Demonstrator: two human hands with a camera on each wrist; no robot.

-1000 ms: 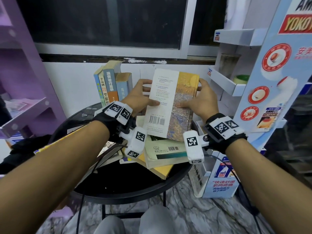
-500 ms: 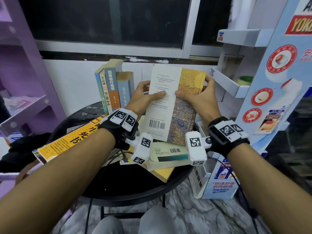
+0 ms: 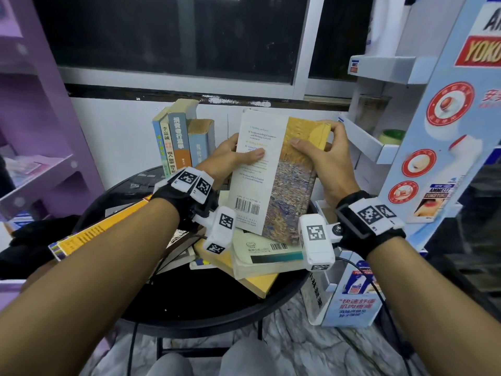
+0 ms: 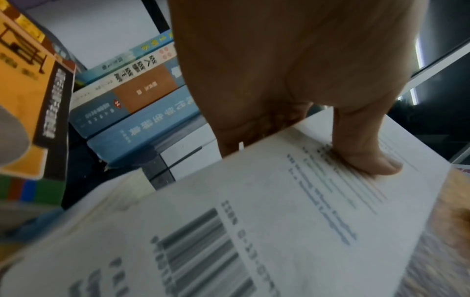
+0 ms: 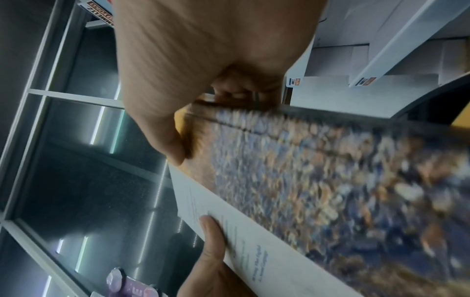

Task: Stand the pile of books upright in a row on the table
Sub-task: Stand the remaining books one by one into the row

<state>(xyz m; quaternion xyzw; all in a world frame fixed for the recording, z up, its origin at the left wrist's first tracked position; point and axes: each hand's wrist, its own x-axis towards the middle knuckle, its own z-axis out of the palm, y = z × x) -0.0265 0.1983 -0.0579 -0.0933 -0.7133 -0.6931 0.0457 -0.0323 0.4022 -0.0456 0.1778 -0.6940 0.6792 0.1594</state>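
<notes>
Both hands hold a white and yellow paperback (image 3: 273,169) tilted up above the pile, back cover with its barcode facing me. My left hand (image 3: 233,156) grips its left edge, thumb (image 4: 366,158) pressed on the white cover. My right hand (image 3: 325,156) grips the right edge near the top, thumb (image 5: 165,140) on the patterned cover (image 5: 330,191). Several books (image 3: 180,139) stand upright in a row at the back of the round black table (image 3: 217,302). A loose pile of flat books (image 3: 260,264) lies under the held one. A yellow book (image 3: 92,234) lies at the left under my forearm.
A purple shelf unit (image 3: 40,131) stands at the left. At the right a white and blue display rack (image 3: 406,147) with boxes (image 3: 352,294) stands close to the table's edge. The white wall and dark window (image 3: 168,36) are directly behind the standing row.
The paperback has been lifted higher and tipped more upright off the pile. My right hand has slid up to its top right corner.
</notes>
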